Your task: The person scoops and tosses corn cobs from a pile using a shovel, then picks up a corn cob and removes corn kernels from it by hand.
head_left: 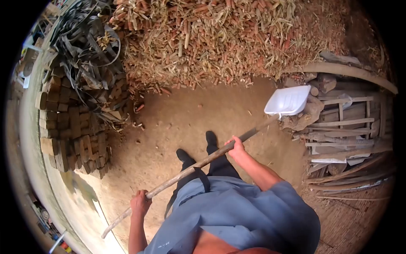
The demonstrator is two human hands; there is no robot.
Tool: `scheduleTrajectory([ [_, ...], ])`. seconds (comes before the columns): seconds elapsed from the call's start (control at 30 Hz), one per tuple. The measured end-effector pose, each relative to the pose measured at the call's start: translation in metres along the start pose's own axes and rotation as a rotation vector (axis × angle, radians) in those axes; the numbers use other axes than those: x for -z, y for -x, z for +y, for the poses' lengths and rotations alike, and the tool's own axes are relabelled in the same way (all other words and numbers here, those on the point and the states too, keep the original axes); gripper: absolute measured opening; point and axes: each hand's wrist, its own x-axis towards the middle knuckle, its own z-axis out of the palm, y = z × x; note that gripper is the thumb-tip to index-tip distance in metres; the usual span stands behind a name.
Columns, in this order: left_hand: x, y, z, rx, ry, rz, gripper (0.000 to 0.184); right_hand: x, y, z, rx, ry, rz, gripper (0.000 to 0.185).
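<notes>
A long wooden-handled shovel [186, 171] with a white scoop-shaped blade [288, 100] runs slantwise across the front of my body. My left hand [140, 202] is closed round the handle near its lower-left end. Further up the shaft, my right hand [237, 146] grips it on the side towards the blade. The blade is off the floor as far as I can tell, in front of a log end at the right, and looks unloaded. Whether it touches the log I cannot tell.
A large heap of corn cobs and husks [203, 42] covers the far floor. Stacked wood blocks [72, 127] stand at the left, with dark straps [91, 55] piled over them. Logs, poles and a wooden ladder-like frame [342, 122] lie at the right. Scattered cobs lie near the heap.
</notes>
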Motion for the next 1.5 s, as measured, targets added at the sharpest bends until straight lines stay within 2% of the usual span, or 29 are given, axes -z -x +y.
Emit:
scheduleTrajectory([
  [0.07, 0.015, 0.009, 0.025, 0.068, -0.022, -0.144, 0.030, 0.006, -0.017, -0.003, -0.065, 0.015, 0.007, 0.024],
  [0.23, 0.042, 0.016, 0.077, 0.025, 0.057, -0.310, 0.039, -0.011, -0.049, -0.027, -0.118, 0.040, -0.042, 0.023],
  [0.3, 0.047, 0.015, 0.106, 0.023, 0.226, -0.477, 0.046, -0.020, -0.058, -0.043, -0.135, 0.042, -0.050, 0.023],
  [0.43, 0.070, 0.004, 0.166, 0.085, 0.335, -0.610, 0.050, -0.038, -0.097, -0.065, -0.132, 0.040, -0.126, 0.022],
  [0.5, 0.066, 0.001, 0.182, 0.068, 0.318, -0.533, 0.049, -0.055, -0.106, -0.072, -0.088, 0.078, -0.206, 0.023],
  [0.6, 0.064, 0.003, 0.196, 0.044, 0.296, -0.422, 0.045, -0.077, -0.119, -0.074, -0.162, 0.105, -0.152, 0.022],
  [0.67, 0.065, 0.004, 0.194, 0.105, 0.175, -0.349, 0.042, -0.077, -0.121, -0.065, -0.159, 0.100, -0.151, 0.021],
  [0.87, 0.066, 0.032, 0.209, 0.166, 0.145, -0.351, 0.032, -0.060, -0.091, -0.061, -0.186, 0.154, -0.164, 0.024],
  [1.0, 0.045, 0.033, 0.200, 0.188, 0.217, -0.447, 0.030, -0.055, -0.099, -0.071, -0.158, 0.152, -0.167, 0.025],
  [1.17, 0.058, 0.030, 0.196, 0.172, 0.211, -0.298, 0.028, -0.072, -0.110, -0.053, -0.178, 0.131, -0.213, 0.022],
  [1.2, 0.063, 0.033, 0.190, 0.227, 0.175, -0.316, 0.028, -0.071, -0.103, -0.043, -0.187, 0.139, -0.206, 0.022],
  [1.3, 0.061, 0.050, 0.181, 0.224, 0.123, -0.338, 0.025, -0.056, -0.086, -0.028, -0.205, 0.135, -0.181, 0.019],
  [1.4, 0.061, 0.064, 0.187, 0.207, 0.166, -0.382, 0.024, -0.037, -0.080, -0.037, -0.254, 0.069, -0.193, 0.018],
  [1.5, 0.061, 0.052, 0.198, 0.117, 0.138, -0.280, 0.023, -0.042, -0.088, -0.052, -0.224, 0.056, -0.215, 0.020],
])
